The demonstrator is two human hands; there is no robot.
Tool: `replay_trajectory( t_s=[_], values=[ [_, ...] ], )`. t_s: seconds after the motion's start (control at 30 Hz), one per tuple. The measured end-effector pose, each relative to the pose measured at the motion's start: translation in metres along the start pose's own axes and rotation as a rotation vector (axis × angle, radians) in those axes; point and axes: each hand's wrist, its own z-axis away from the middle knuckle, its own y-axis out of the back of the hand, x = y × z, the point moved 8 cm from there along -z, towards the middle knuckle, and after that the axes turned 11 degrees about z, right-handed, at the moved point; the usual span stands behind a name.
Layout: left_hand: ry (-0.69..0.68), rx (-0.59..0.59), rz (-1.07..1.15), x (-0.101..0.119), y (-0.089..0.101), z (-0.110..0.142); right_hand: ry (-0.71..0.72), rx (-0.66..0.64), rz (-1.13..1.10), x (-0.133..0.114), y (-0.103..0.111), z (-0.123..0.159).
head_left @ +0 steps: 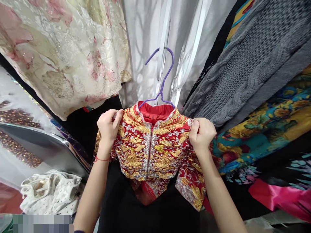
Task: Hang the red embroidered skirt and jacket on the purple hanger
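Observation:
A small red jacket (155,149) with heavy gold and silver embroidery hangs on a purple hanger (161,81), held up in front of me. My left hand (109,126) pinches the jacket's left shoulder, a red string around its wrist. My right hand (201,132) grips the right shoulder with fingers curled into the fabric. The hanger's hook points up, free of any rail, in front of white fabric.
Clothes crowd all around: a cream floral garment (63,48) upper left, a grey knit (255,55) upper right, bright floral fabrics (272,126) and pink cloth (279,194) at right. A white dotted cloth (51,192) lies lower left by a shiny metal surface (43,145).

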Motion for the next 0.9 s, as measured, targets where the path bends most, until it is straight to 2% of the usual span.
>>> replay_trajectory(
  t_s=[0.07,0.13,0.2,0.3,0.4,0.5,0.6,0.73,0.9],
  values=[
    [-0.027,0.053,-0.033,0.010,-0.007,0.008,-0.006,0.052,0.005,0.003,-0.007,0.002],
    [-0.076,0.065,-0.042,0.026,-0.019,0.028,-0.007,0.068,0.012,0.005,-0.013,0.003],
    [-0.111,-0.039,-0.035,0.039,-0.041,0.053,-0.006,0.080,0.019,0.005,-0.015,0.004],
    [0.003,-0.155,-0.060,0.034,-0.071,0.081,0.006,0.118,0.024,0.004,-0.012,0.005],
    [0.072,-0.176,-0.079,0.021,-0.088,0.086,-0.003,0.129,0.035,0.005,-0.012,0.006],
    [0.081,-0.199,-0.099,0.013,-0.095,0.081,-0.028,0.111,0.041,0.007,-0.015,0.007],
    [0.084,-0.229,-0.109,0.012,-0.093,0.082,-0.030,0.124,0.028,0.005,-0.012,0.010],
    [0.053,-0.293,-0.122,0.016,-0.090,0.095,-0.002,0.172,0.014,-0.001,-0.004,0.013],
    [0.029,-0.413,-0.209,0.012,-0.099,0.109,0.025,0.166,0.025,-0.006,0.002,0.015]
  ],
)
